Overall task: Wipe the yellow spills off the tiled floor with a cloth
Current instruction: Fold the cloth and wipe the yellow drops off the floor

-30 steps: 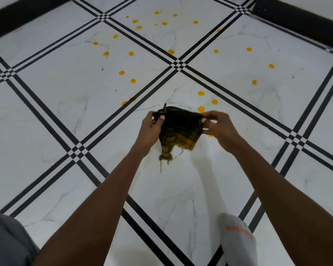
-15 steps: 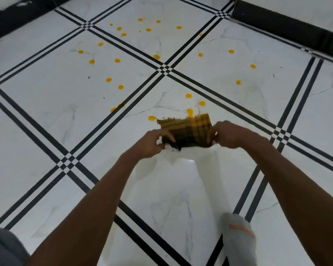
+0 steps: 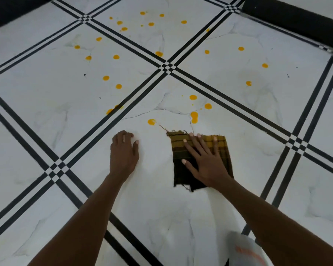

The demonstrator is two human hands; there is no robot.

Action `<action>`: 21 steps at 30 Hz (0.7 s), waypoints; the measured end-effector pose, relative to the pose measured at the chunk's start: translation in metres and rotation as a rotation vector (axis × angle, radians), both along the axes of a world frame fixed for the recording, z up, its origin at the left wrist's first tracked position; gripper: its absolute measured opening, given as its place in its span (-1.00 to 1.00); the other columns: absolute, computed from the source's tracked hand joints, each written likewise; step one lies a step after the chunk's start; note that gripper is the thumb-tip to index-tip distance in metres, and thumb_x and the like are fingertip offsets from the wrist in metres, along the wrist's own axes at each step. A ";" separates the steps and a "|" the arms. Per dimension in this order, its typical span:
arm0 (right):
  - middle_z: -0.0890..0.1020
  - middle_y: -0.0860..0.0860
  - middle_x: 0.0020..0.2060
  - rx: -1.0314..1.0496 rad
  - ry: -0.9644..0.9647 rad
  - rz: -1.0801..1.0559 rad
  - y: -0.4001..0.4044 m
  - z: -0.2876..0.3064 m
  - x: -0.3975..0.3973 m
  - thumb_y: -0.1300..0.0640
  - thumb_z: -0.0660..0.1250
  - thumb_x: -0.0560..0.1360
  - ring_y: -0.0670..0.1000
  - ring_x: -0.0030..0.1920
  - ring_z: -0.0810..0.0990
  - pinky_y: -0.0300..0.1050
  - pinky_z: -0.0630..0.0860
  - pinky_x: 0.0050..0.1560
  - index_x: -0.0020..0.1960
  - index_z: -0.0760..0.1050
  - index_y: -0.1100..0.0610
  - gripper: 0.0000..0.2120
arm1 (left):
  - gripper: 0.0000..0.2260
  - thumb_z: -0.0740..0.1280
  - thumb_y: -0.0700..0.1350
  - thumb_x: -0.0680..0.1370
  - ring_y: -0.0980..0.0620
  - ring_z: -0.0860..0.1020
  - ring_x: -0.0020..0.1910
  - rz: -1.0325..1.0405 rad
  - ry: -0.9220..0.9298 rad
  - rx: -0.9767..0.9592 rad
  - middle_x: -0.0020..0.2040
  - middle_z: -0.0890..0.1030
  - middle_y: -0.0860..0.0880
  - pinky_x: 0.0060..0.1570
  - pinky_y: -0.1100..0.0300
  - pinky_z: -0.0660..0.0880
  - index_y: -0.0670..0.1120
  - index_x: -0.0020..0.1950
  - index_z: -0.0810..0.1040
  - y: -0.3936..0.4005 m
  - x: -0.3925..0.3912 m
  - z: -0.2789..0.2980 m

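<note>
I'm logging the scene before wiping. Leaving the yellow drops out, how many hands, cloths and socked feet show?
Hands: 2 (left hand, right hand)
Cloth: 1
Socked foot: 1
Total: 4

The cloth (image 3: 200,160), held up between both hands a second ago, now lies folded flat on the floor (image 3: 46,131). The right hand (image 3: 206,160) presses it down with spread fingers (image 3: 190,144). The left hand (image 3: 123,152) has let go and rests on the tile beside it.
</note>
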State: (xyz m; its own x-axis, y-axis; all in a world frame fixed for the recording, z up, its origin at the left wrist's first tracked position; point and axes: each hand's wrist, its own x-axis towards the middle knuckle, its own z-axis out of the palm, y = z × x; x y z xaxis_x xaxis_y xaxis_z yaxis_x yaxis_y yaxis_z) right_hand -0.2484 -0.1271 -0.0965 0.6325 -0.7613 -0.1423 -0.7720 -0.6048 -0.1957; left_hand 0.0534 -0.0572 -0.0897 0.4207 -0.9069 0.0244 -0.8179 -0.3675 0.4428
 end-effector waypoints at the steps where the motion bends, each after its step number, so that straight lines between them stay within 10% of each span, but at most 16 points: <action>1: -0.04 -0.08 0.72 -0.013 0.019 -0.044 -0.006 0.001 -0.012 -0.36 -0.08 0.68 0.05 0.72 -0.08 0.52 -0.24 0.58 0.71 -0.03 -0.15 -0.34 | -0.68 0.26 -0.09 0.68 -0.28 0.40 0.44 0.034 -0.028 -0.012 0.42 0.47 -0.22 0.38 -0.24 0.43 -0.23 0.38 0.48 0.001 0.002 -0.004; 8: 0.04 0.02 0.72 -0.012 -0.053 -0.386 -0.181 -0.010 0.040 -0.32 -0.13 0.69 0.16 0.71 -0.04 0.58 -0.17 0.55 0.71 -0.06 -0.07 -0.34 | -0.50 -0.01 0.04 0.74 -0.20 0.07 0.69 0.148 -0.120 -0.024 0.68 0.19 -0.17 0.67 -0.11 -0.01 -0.18 0.61 0.26 -0.006 -0.006 -0.031; 16: 0.02 -0.06 0.72 -0.043 -0.036 0.300 -0.095 -0.003 0.080 -0.29 -0.05 0.70 0.06 0.72 -0.06 0.35 -0.15 0.65 0.72 0.00 -0.07 -0.35 | -0.50 0.01 0.05 0.74 -0.12 0.01 0.71 0.142 -0.108 0.001 0.69 0.17 -0.13 0.66 -0.14 0.03 -0.17 0.61 0.27 -0.006 -0.002 -0.026; 21: -0.03 -0.05 0.72 -0.074 0.030 -0.064 -0.194 0.004 0.097 -0.32 -0.16 0.67 0.13 0.72 -0.08 0.61 -0.20 0.53 0.70 -0.04 -0.15 -0.36 | -0.51 0.06 0.03 0.73 -0.20 0.11 0.68 0.137 -0.170 -0.011 0.66 0.24 -0.15 0.65 -0.21 0.03 -0.17 0.62 0.28 -0.013 0.020 -0.027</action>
